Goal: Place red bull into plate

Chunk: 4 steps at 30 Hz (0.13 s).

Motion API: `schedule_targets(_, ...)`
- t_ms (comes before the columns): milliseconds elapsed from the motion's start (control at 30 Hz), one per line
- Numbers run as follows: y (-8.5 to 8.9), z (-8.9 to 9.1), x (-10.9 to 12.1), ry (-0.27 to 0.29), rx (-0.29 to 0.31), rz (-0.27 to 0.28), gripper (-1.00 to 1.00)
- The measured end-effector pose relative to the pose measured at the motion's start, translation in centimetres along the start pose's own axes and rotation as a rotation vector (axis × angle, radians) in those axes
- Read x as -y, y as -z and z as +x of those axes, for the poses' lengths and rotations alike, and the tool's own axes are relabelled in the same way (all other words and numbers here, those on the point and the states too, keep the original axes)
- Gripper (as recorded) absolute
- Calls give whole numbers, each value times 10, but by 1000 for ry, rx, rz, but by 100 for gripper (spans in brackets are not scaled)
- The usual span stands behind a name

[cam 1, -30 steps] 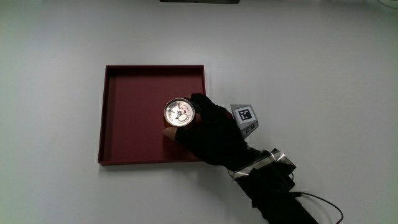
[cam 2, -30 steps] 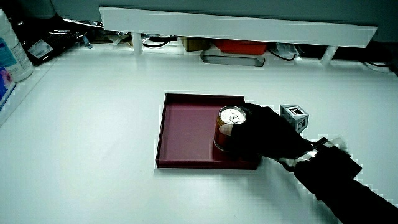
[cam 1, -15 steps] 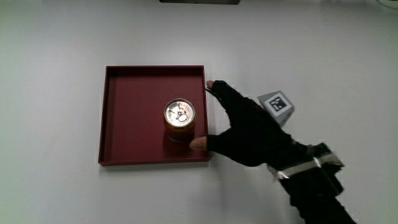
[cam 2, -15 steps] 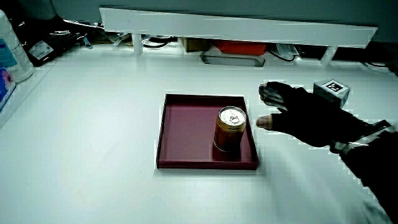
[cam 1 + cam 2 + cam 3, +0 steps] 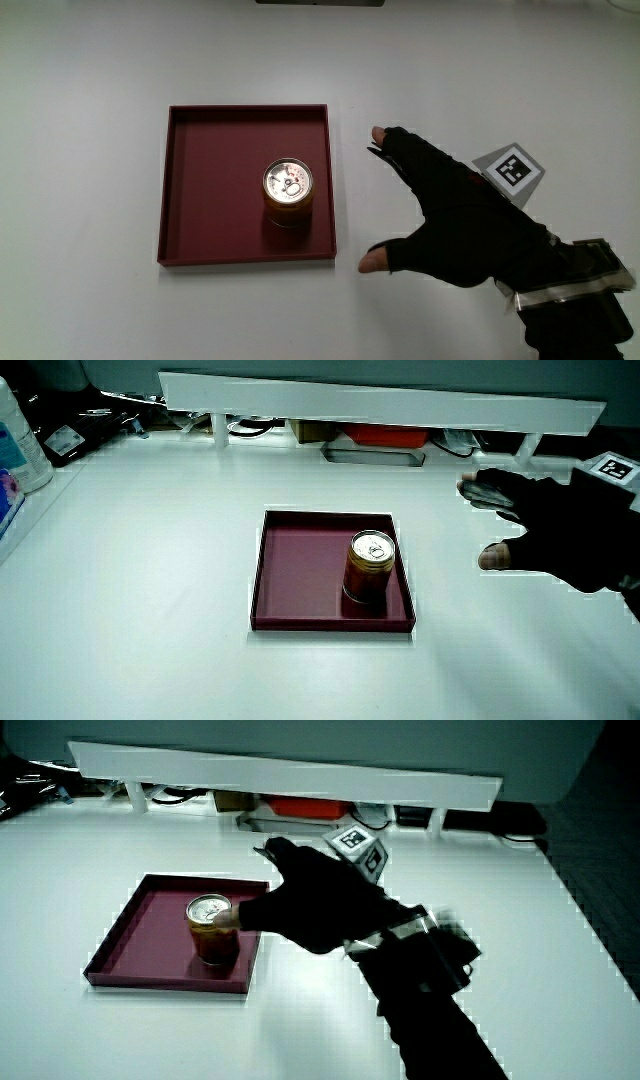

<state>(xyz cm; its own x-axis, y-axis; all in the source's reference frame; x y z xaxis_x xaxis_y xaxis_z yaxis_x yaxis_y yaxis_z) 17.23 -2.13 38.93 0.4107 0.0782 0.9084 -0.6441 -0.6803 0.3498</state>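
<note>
Red-and-gold Red Bull can (image 5: 288,190) stands upright in the dark red square plate (image 5: 200,170), mid-frame; I judge placement done, my hand (image 5: 455,220) beside it, fingers (image 5: 400,150) spread, empty.

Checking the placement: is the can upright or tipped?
Upright: the can stands in the plate, round top showing from above; the hand is off it.

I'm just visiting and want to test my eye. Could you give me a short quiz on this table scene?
1. True or false: the can stands upright inside the tray.
2. The hand is: A) gripping the can, B) beside the tray with fingers spread, C) flat on the can's lid.
3. Fill in: the patterned cube sits on the back of the ____.

Key: 1 true; 2 B; 3 hand.
</note>
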Motion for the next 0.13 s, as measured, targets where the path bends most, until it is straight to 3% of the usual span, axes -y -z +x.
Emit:
schedule_targets(33, -1, -1, 1, -1, 32, -3, -100)
schedule_targets(133, -2, -2, 4, -9, 30, 1, -100)
